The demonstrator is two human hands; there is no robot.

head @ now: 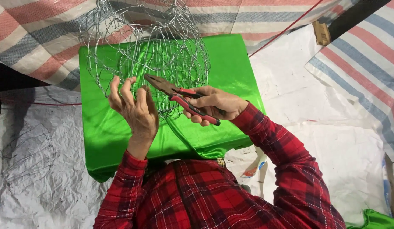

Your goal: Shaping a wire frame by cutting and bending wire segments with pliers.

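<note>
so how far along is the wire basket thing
Done: most of the wire basket already holds a rounded, woven shape above the green cloth. In hand: the left hand steadies its near edge while the right hand works red-handled pliers at a strand there. Left: that near edge looks loose and uneven, so closing it probably remains.

Shiny green cloth (231,63) covers a low surface, with striped tarp (31,38) and white sheeting (332,140) spread around it.

Left hand (136,111) fingers wire frame (146,51); right hand (214,105) grips red-handled pliers (180,96), tips seemingly at wire, over green cloth (231,72).
</note>
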